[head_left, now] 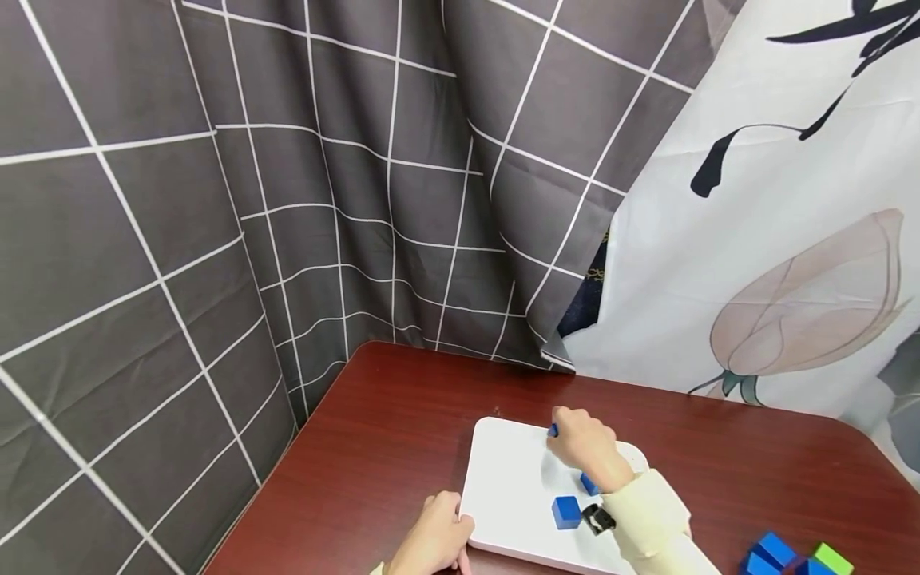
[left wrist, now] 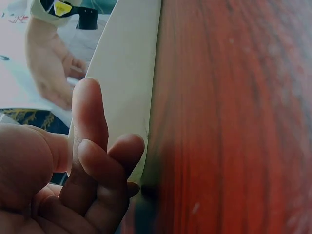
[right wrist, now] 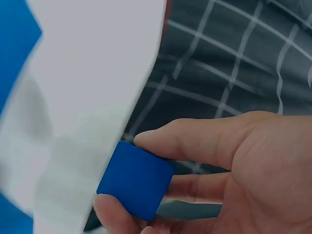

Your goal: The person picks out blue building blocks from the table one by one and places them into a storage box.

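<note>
A flat white board [head_left: 503, 479] with rounded corners lies on the table. My left hand [head_left: 433, 533] grips its near left corner; in the left wrist view my fingers [left wrist: 90, 114] are bent against the board's underside or edge. Over the board's far side, my right hand [head_left: 588, 447] pinches a blue cube [right wrist: 135, 180] between thumb and fingers. In the head view only a sliver of that cube [head_left: 553, 430] shows. Another blue cube [head_left: 566, 513] sits on the board near my right wrist, and a third blue cube [head_left: 588, 484] is partly hidden by that arm.
To the right on the dark red table [head_left: 402, 423] lie several blue blocks [head_left: 775, 551] and a green block [head_left: 834, 558], cut by the frame's lower edge. A grey checked curtain [head_left: 345, 184] and a white printed cloth [head_left: 668, 303] hang behind the table.
</note>
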`<state>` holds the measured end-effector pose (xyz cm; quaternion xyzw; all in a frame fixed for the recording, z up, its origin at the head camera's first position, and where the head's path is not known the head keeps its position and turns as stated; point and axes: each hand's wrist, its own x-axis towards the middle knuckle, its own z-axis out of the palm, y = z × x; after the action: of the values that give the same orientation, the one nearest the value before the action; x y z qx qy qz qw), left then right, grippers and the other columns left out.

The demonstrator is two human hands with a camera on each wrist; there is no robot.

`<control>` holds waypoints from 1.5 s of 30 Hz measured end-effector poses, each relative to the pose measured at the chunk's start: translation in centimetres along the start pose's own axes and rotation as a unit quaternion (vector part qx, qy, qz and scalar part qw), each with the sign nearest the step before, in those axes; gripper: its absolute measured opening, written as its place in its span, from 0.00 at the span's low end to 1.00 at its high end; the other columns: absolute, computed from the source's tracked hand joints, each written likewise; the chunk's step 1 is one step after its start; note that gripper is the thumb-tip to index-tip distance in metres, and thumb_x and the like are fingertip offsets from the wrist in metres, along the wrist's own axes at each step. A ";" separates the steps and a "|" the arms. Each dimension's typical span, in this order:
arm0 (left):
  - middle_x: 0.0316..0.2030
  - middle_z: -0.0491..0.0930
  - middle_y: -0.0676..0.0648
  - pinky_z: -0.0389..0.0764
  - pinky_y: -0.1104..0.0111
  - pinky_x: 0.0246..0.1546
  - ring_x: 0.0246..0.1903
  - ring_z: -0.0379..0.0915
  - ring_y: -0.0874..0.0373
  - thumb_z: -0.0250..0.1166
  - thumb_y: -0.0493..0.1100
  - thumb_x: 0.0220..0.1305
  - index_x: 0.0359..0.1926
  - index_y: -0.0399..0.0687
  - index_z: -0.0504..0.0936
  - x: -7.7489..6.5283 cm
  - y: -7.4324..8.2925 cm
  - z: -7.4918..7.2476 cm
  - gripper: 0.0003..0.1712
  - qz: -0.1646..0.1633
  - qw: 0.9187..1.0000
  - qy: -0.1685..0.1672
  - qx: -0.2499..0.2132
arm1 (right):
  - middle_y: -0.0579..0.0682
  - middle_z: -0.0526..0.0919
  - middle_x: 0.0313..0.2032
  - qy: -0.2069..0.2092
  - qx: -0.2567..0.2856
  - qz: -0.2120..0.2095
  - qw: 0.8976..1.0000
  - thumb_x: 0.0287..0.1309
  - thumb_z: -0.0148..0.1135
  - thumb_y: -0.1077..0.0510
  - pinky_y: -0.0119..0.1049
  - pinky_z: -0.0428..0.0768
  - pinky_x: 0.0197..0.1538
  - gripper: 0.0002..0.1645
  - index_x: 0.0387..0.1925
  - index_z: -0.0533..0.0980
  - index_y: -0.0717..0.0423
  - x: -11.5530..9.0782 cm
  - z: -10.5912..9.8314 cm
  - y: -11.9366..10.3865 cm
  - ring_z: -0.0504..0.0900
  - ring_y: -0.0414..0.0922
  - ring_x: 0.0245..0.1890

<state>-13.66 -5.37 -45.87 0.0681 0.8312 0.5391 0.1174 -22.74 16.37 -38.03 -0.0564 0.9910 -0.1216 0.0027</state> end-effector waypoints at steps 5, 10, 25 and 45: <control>0.05 0.71 0.50 0.69 0.71 0.06 0.04 0.68 0.63 0.50 0.32 0.52 0.23 0.40 0.70 0.0 -0.4 0.5 0.04 0.002 1.000 0.005 0.007 | 0.48 0.65 0.17 0.007 -0.009 -0.036 0.999 0.43 0.56 0.62 0.41 0.62 0.18 0.08 0.18 0.66 0.52 -0.4 2.5 -2.0 0.66 0.46 0.17; 0.05 0.71 0.50 0.69 0.70 0.06 0.04 0.68 0.63 0.50 0.32 0.51 0.23 0.41 0.70 0.2 -0.5 1.0 0.04 0.011 1.000 0.006 0.002 | 0.48 0.67 0.18 0.014 -0.017 -0.059 0.998 0.41 0.59 0.62 0.40 0.62 0.17 0.06 0.21 0.68 0.53 -0.4 3.8 -3.1 0.66 0.45 0.17; 0.05 0.71 0.51 0.68 0.71 0.07 0.05 0.70 0.62 0.52 0.32 0.51 0.24 0.41 0.71 0.3 -0.5 1.1 0.03 0.018 1.000 0.011 0.011 | 0.49 0.70 0.20 -0.028 -0.038 -0.068 0.997 0.41 0.60 0.60 0.44 0.68 0.21 0.07 0.22 0.69 0.52 0.0 6.0 -3.7 0.69 0.46 0.19; 0.05 0.71 0.51 0.67 0.73 0.06 0.05 0.70 0.62 0.51 0.32 0.51 0.23 0.40 0.71 0.4 -0.3 0.8 0.04 0.015 1.000 0.008 0.022 | 0.54 0.78 0.38 -0.032 0.016 -0.016 0.999 0.46 0.63 0.39 0.51 0.76 0.33 0.30 0.47 0.75 0.53 -0.7 1.8 -0.5 0.78 0.52 0.33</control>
<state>-13.80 -4.70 -46.49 0.0784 0.8429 0.5227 0.1009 -21.92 15.52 -39.63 -0.0760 0.9873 -0.1355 0.0334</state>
